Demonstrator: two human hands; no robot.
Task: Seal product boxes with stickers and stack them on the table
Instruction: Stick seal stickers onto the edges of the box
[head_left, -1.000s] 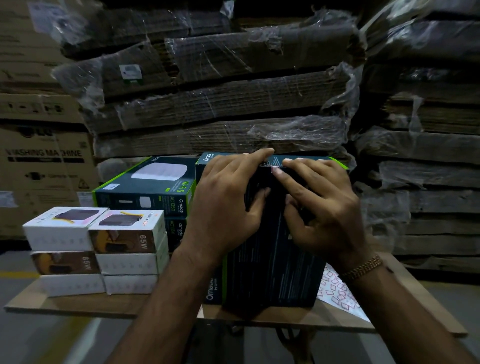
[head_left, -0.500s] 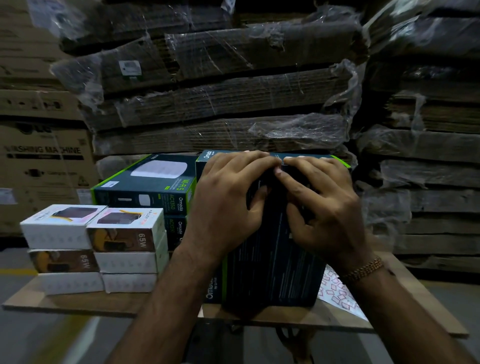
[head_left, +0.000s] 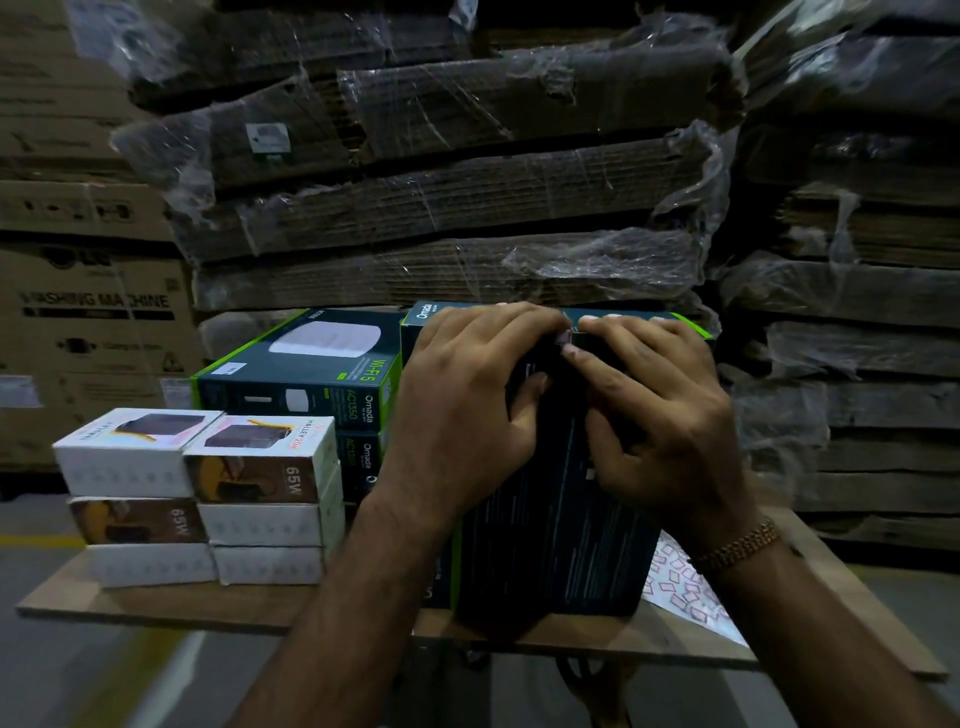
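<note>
Both hands, left hand (head_left: 462, 415) and right hand (head_left: 660, 415), are gripping the upright dark box (head_left: 550, 545) on the worktop (head_left: 156, 603), curled fingers (head_left: 524, 319) pressing a sticker (head_left: 565, 338) at its top edge.

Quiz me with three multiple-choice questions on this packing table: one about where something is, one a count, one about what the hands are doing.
1. Where is the sticker sheet?
A. on the white boxes
B. on the table, right of the dark box
C. on the floor

2. How many layers high is the white box stack?
A. one
B. three
C. five

3. What are the hands doing?
A. hanging idle
B. gripping the upright dark box at its top edge
C. lifting a white box

Answers: 1 B, the sheet lies on the table beside the dark box. 2 B, three rows of boxes show. 3 B, the left hand and right hand curl over its top.
</note>
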